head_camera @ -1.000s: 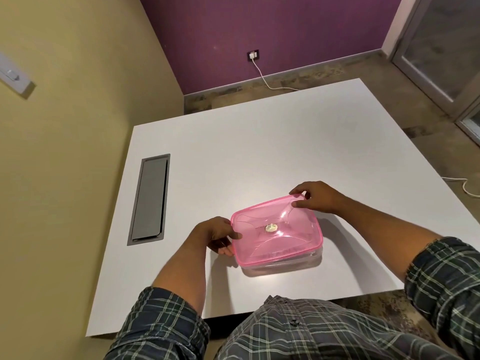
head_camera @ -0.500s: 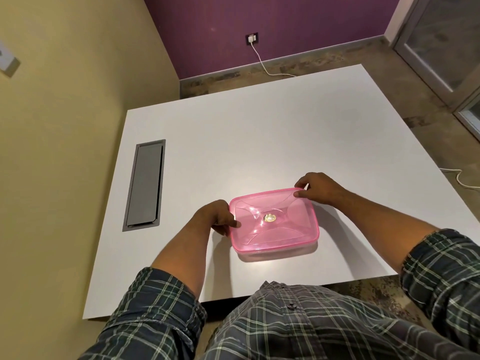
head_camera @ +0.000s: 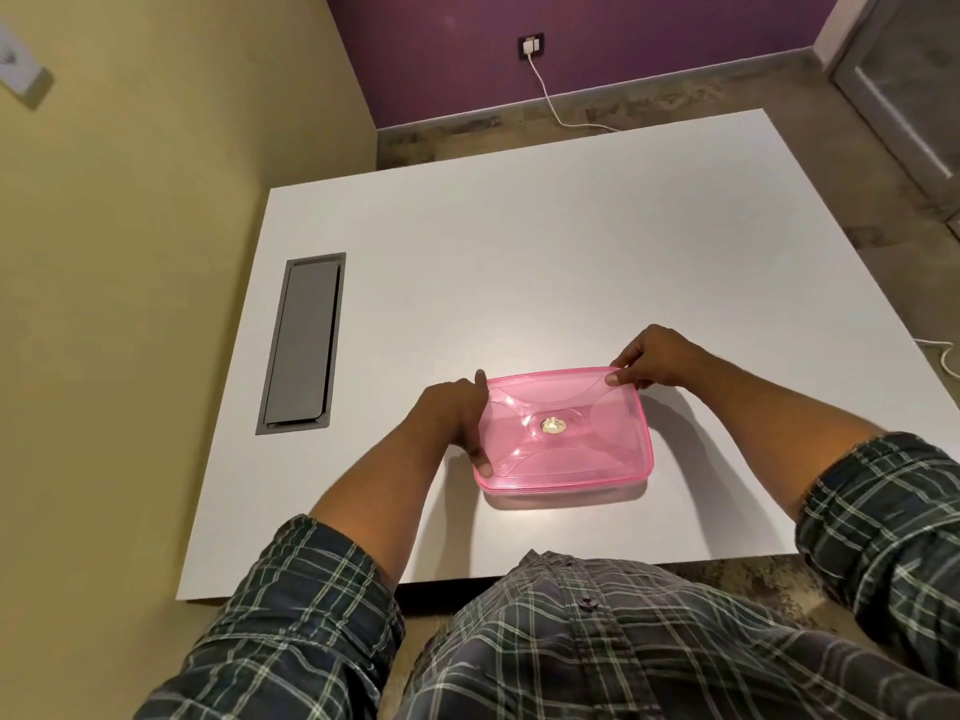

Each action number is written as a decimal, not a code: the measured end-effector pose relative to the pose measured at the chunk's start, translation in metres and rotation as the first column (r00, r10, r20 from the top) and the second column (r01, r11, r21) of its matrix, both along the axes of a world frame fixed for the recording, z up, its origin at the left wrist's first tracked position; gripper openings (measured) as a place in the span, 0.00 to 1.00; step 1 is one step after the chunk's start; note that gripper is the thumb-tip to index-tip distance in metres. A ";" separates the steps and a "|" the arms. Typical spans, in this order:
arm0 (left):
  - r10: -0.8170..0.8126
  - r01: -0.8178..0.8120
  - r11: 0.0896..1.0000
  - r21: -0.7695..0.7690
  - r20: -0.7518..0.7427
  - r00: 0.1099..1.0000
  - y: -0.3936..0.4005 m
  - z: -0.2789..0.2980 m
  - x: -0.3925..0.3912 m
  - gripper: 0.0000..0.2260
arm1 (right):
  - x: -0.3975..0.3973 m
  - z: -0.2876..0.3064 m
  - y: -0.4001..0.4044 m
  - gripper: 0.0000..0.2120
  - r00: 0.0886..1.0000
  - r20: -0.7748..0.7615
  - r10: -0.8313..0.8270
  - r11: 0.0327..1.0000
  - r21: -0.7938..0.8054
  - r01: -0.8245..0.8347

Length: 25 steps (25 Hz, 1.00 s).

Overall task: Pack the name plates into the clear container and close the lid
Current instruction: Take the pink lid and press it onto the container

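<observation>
here the pink lid (head_camera: 566, 433) covers the container, both hands gripping it.

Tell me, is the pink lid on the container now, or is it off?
On. The pink lid lies flat over the container, covering it edge to edge, with both hands at its rim. Whether it has snapped fully shut, I cannot tell.

The lid (head_camera: 563, 433) is translucent pink with a pale gold centre spot. The table (head_camera: 519, 241) is white, its inset hatch (head_camera: 304, 343) at nine o'clock grey. The sleeves (head_camera: 291, 615) are dark green-and-white plaid. The wall (head_camera: 623, 39) at twelve o'clock is purple.
</observation>
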<state>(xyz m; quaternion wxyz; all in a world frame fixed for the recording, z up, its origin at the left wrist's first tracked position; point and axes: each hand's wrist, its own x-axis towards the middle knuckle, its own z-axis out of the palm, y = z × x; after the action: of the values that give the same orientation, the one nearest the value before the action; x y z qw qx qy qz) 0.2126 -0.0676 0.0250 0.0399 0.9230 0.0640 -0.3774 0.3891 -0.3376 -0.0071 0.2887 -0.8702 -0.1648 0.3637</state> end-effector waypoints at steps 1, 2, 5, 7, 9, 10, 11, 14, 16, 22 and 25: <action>-0.010 0.010 1.000 0.016 0.003 1.000 -0.002 -0.002 0.000 0.70 | 0.001 0.001 0.001 0.13 1.000 -0.021 -0.007 1.000 -0.002 0.007; -0.008 0.008 1.000 0.022 0.018 1.000 -0.004 -0.004 -0.001 0.71 | 0.002 0.001 0.001 0.13 0.999 -0.039 -0.011 1.000 -0.003 0.011; -0.011 0.009 0.999 0.036 0.062 0.998 -0.004 -0.007 -0.002 0.72 | 0.008 0.002 0.003 0.14 0.997 -0.070 -0.012 1.000 -0.007 0.011; -0.005 0.001 0.999 0.048 0.091 0.996 -0.004 -0.011 -0.009 0.70 | 0.009 0.002 0.004 0.14 0.996 -0.091 0.000 1.000 -0.007 0.000; 0.002 -0.005 0.999 0.033 0.110 0.994 -0.003 -0.015 -0.013 0.68 | 0.012 0.001 0.004 0.14 0.996 -0.093 0.005 1.000 -0.009 -0.006; 0.005 -0.008 1.000 0.024 0.115 0.993 -0.002 -0.016 -0.014 0.68 | 0.013 0.001 0.003 0.14 0.996 -0.093 0.009 1.000 -0.008 -0.010; 0.008 -0.011 1.000 0.023 0.120 0.993 -0.003 -0.016 -0.015 0.68 | 0.014 0.002 0.004 0.13 0.995 -0.102 0.016 1.000 -0.005 -0.016; 0.014 -0.019 0.999 0.044 0.125 0.992 -0.006 -0.012 -0.013 0.68 | 0.019 0.004 0.003 0.11 0.984 -0.178 0.001 1.000 0.021 0.003; 0.000 -0.008 0.998 0.061 0.136 0.991 -0.007 -0.012 -0.013 0.66 | 0.020 0.004 0.001 0.12 0.969 -0.245 -0.040 0.999 0.026 0.048; -0.065 0.049 0.992 0.113 0.136 0.989 -0.006 -0.014 -0.009 0.66 | 0.012 0.004 -0.004 0.12 0.934 -0.314 -0.172 0.985 -0.027 0.172; -0.066 0.054 0.994 0.099 0.117 0.991 -0.006 -0.014 -0.007 0.67 | 0.014 0.006 0.003 0.16 0.946 -0.277 -0.170 0.984 -0.100 0.148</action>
<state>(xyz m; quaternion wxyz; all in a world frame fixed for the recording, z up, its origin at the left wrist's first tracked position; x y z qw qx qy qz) 0.2053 -0.0735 0.0111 -0.0120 0.9464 0.0517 -0.3187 0.4028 -0.3351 -0.0013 0.3039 -0.8298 -0.0365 0.4667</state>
